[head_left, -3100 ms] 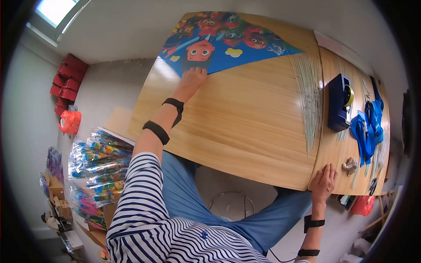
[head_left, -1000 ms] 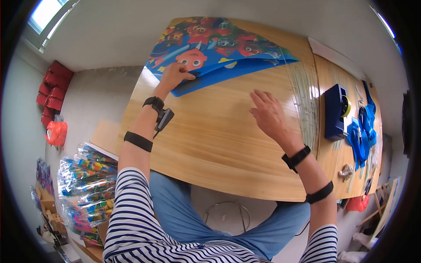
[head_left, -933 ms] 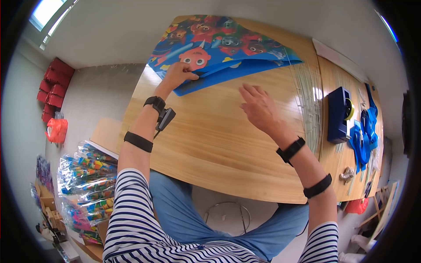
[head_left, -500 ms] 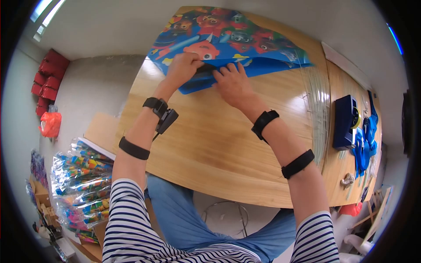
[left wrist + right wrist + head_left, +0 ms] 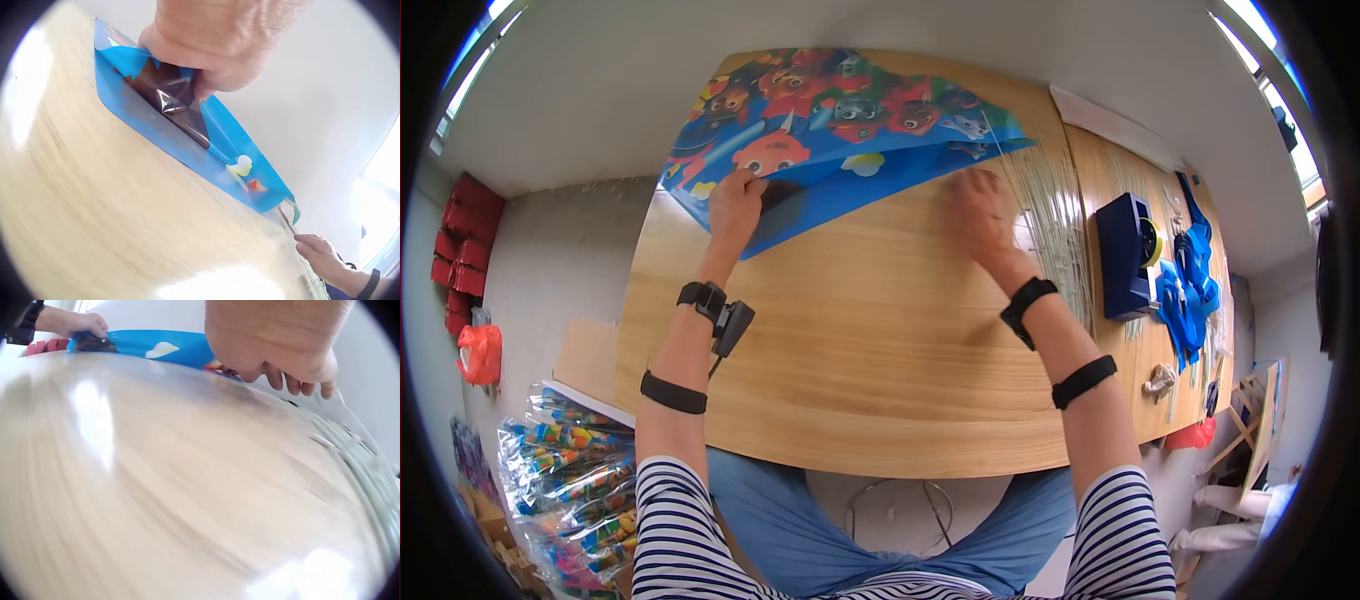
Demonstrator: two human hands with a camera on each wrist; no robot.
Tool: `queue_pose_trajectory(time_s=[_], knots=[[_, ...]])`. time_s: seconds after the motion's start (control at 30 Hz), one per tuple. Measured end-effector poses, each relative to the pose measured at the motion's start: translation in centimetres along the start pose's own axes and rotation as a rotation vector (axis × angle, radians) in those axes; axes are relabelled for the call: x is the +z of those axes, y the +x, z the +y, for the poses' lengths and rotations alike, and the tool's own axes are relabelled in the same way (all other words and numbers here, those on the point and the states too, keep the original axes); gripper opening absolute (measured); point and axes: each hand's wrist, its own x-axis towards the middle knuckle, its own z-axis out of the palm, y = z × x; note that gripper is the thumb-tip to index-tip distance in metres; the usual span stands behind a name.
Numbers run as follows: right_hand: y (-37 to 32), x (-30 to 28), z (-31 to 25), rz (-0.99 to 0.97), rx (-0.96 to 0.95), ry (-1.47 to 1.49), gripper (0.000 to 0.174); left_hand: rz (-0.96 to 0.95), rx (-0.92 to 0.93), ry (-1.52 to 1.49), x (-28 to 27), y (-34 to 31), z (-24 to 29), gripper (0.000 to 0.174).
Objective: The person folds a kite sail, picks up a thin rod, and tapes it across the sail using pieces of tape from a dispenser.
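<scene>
A thin, glossy sheet printed with cartoon faces on blue lies across the far side of the wooden table. My left hand pinches the upper layer's near edge at the left and holds it raised. A second blue layer shows beneath, with a dark brown patch at the opening in the left wrist view. Blurred in the head view, my right hand is low over the table by the sheet's right corner. Its fingers point down loosely in the right wrist view, with nothing visible in them.
Thin pale rods lie right of the sheet. Beyond them are a dark blue tape dispenser, blue straps and a crumpled lump. Several clear-wrapped colourful packs stand on the left floor, below red boxes.
My right hand came from the table's right edge to the sheet's opening, then slid right towards its corner. My left hand gripped the upper edge and lifted it, parting the layers.
</scene>
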Motion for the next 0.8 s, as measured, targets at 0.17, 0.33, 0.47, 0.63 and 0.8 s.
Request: queue_pose_trajectory(time_s=[0.17, 0.33, 0.47, 0.63, 0.8], knots=[[-2.6, -1.7, 6.5, -0.034, 0.262, -0.188, 0.030, -0.025, 0.045, 0.143, 0.3, 0.1, 0.0, 0.016], [-1.7, -2.5, 5.0, 0.071, -0.001, -0.068, 0.030, 0.031, 0.278, 0.273, 0.6, -0.9, 2.4, 0.016], [0.8, -1.2, -2.0, 0.114, -0.333, 0.128, 0.033, -0.018, 0.277, 0.298, 1.1, -0.3, 2.4, 0.016], [3.8, 1.8, -7.3, -0.072, -0.308, 0.152, 0.031, 0.058, 0.235, 0.146, 0.1, 0.4, 2.7, 0.016], [5.2, 3.7, -5.0, -0.255, 0.029, -0.074, 0.038, 0.320, 0.091, 0.022, -0.6, 2.1, 0.2, 0.018]])
